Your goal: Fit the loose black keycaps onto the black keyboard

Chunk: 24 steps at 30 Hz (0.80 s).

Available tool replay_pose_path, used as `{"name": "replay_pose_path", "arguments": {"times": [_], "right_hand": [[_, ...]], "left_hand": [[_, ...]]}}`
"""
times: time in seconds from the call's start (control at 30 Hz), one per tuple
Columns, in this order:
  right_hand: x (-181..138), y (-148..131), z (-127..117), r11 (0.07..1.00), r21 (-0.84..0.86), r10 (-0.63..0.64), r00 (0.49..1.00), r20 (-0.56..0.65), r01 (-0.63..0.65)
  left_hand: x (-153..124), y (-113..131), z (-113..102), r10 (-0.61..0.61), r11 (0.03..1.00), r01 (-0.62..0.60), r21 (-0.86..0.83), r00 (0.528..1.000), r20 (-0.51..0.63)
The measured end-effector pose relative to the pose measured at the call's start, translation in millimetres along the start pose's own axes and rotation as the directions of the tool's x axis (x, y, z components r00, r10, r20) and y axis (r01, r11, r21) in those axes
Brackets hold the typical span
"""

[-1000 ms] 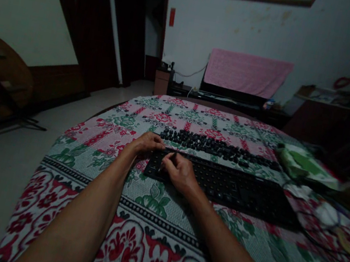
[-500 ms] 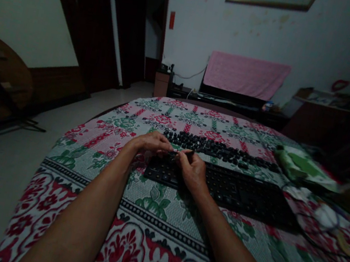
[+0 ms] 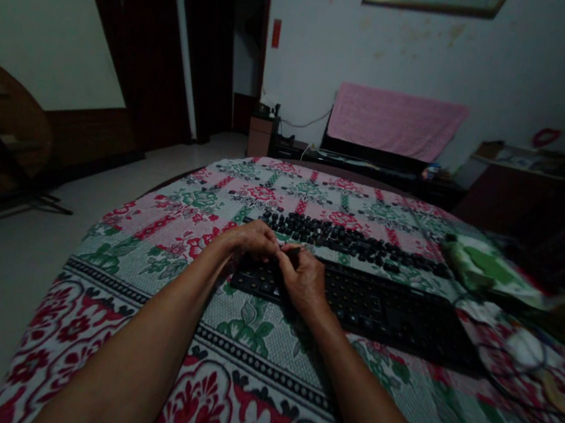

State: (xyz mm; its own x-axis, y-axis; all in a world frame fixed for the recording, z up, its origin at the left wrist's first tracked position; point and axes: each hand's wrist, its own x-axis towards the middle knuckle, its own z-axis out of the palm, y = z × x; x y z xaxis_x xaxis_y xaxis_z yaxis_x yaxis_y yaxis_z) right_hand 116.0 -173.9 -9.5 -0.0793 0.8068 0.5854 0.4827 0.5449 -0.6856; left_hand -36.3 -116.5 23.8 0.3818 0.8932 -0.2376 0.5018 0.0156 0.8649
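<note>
A black keyboard (image 3: pixel 405 321) lies on the table, many of its keys off so that rows of small posts show. My left hand (image 3: pixel 256 237) is over its left end, thumb and fingers pinched; whatever they hold is too small and dark to make out. My right hand (image 3: pixel 306 280) is beside it above the keyboard, closed in a pinch, its fingertips meeting those of the left. Something dark shows between its thumb and forefinger, but I cannot tell its kind. Behind the keyboard several loose black keycaps (image 3: pixel 353 242) are spread in a long band.
A flowered tablecloth (image 3: pixel 240 328) covers the round table. To the right are a green and white packet (image 3: pixel 491 267), crumpled white paper (image 3: pixel 526 349) and a dark cable (image 3: pixel 508 388). A pink towel (image 3: pixel 396 122) hangs over something at the wall.
My left hand has curled its fingers downward more. My right hand has shifted slightly left, and the dark thing that stuck out from its fingers now shows less.
</note>
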Motion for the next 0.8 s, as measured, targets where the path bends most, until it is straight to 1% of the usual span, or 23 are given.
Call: {"name": "replay_pose_path", "arguments": {"times": [0.13,0.2,0.27,0.3,0.37,0.4,0.43,0.47,0.53,0.6,0.7,0.8], "right_hand": [[-0.1,2.3,0.9,0.996,-0.08,-0.033,0.999,0.009,0.034],[-0.4,3.1,0.8,0.991,-0.126,-0.043,0.999,0.031,0.046],[-0.9,3.5,0.8,0.989,-0.145,-0.032,0.999,0.034,0.036],[-1.1,3.7,0.8,0.99,-0.139,-0.016,1.0,0.023,0.019],[-1.3,3.7,0.9,0.993,-0.117,0.026,1.0,-0.008,-0.027],[-1.3,3.8,0.9,0.993,-0.108,0.042,0.999,-0.017,-0.044],[-1.3,3.8,1.0,0.993,-0.103,0.05,0.999,-0.02,-0.052],[-1.3,3.8,1.1,0.993,-0.102,0.052,0.998,-0.017,-0.054],[-1.3,4.1,1.2,0.993,-0.104,0.05,0.999,-0.012,-0.051],[-1.3,4.5,1.3,0.993,-0.103,0.049,0.999,-0.01,-0.049],[-1.5,5.0,1.3,0.994,-0.094,0.046,0.999,-0.005,-0.047],[-1.6,5.0,1.3,0.995,-0.085,0.045,0.999,-0.001,-0.045]], "left_hand": [[-0.5,3.1,0.1,-0.01,0.998,0.014,0.057,0.998,-0.063],[-1.1,4.4,-4.2,-0.006,0.999,0.01,0.032,0.994,-0.109],[-0.7,2.9,-11.5,0.006,0.999,-0.015,-0.044,0.978,-0.206],[0.2,0.6,-15.8,0.007,0.995,-0.034,-0.09,0.958,-0.287],[4.0,-7.2,-23.9,-0.02,0.984,-0.068,-0.166,0.879,-0.476],[7.0,-12.1,-27.1,-0.039,0.981,-0.073,-0.181,0.835,-0.548],[10.6,-17.3,-29.3,-0.051,0.985,-0.058,-0.161,0.796,-0.603],[14.7,-22.4,-30.3,-0.049,0.992,-0.035,-0.121,0.776,-0.629],[23.9,-31.1,-29.2,-0.027,0.999,-0.007,-0.048,0.751,-0.66],[32.9,-37.2,-24.9,0.006,1.0,0.011,0.021,0.751,-0.66],[41.2,-42.0,-17.5,0.043,0.996,0.02,0.091,0.765,-0.642],[41.5,-43.6,-13.9,0.086,0.985,0.022,0.169,0.792,-0.604]]}}
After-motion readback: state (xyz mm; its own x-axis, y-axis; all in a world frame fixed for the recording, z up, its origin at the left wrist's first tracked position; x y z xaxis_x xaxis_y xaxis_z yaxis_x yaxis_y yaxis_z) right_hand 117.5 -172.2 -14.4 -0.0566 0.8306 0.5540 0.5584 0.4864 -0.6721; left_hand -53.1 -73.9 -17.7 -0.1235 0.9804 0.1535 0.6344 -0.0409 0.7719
